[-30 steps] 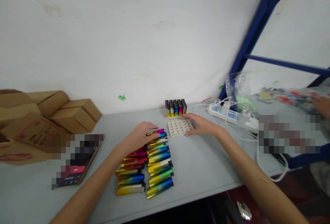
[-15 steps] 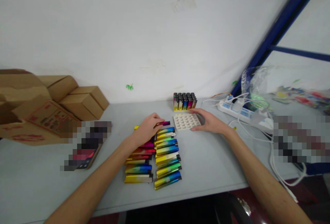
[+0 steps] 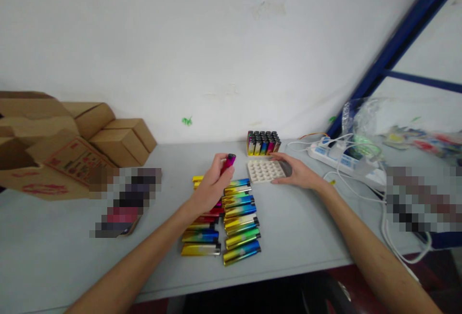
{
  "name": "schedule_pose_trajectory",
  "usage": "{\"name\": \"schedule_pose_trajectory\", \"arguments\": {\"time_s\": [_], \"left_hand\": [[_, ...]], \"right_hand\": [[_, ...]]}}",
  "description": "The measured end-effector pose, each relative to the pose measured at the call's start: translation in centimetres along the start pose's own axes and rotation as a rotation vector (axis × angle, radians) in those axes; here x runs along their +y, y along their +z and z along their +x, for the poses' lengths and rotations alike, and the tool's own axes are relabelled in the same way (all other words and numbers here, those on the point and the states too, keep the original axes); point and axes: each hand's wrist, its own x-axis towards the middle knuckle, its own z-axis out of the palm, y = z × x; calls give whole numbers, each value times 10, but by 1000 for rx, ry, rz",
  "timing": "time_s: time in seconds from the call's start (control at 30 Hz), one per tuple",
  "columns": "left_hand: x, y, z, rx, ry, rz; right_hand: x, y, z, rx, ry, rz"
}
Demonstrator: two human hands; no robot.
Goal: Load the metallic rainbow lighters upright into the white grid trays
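Note:
My left hand point(image 3: 209, 186) holds a magenta lighter point(image 3: 228, 162) upright, lifted above two rows of coloured lighters point(image 3: 231, 220) that lie flat on the grey table point(image 3: 65, 251). My right hand point(image 3: 298, 172) rests on the right side of an empty white tray with round holes point(image 3: 263, 171), steadying it. Behind the tray stands a full block of lighters point(image 3: 263, 143), upright in their own tray.
Cardboard boxes point(image 3: 72, 145) are stacked at the left against the wall. A white power strip with cables point(image 3: 342, 160) and a clear plastic bag point(image 3: 364, 121) lie at the right. A blue metal frame point(image 3: 397, 34) rises at the right.
My left hand has picked the magenta lighter off the top of the rows and turned it upright. My right hand has stayed on the white tray.

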Motion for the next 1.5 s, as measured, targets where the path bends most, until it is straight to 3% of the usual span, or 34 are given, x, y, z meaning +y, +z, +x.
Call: {"name": "schedule_pose_trajectory", "arguments": {"time_s": [0.17, 0.33, 0.67, 0.93, 1.5], "left_hand": [[6, 5, 2, -62, -153, -387], [18, 4, 2, -78, -193, -574], [19, 1, 2, -84, -344, -608], [17, 4, 0, -12, -418, -596], [14, 6, 1, -21, -447, -596]], "right_hand": [[2, 1, -1, 5, 8, -16], [1, 0, 0, -8, 20, -19], [-1, 0, 0, -7, 33, -20], [0, 1, -2, 8, 27, -31], [-2, 0, -3, 11, 41, -25]]}}
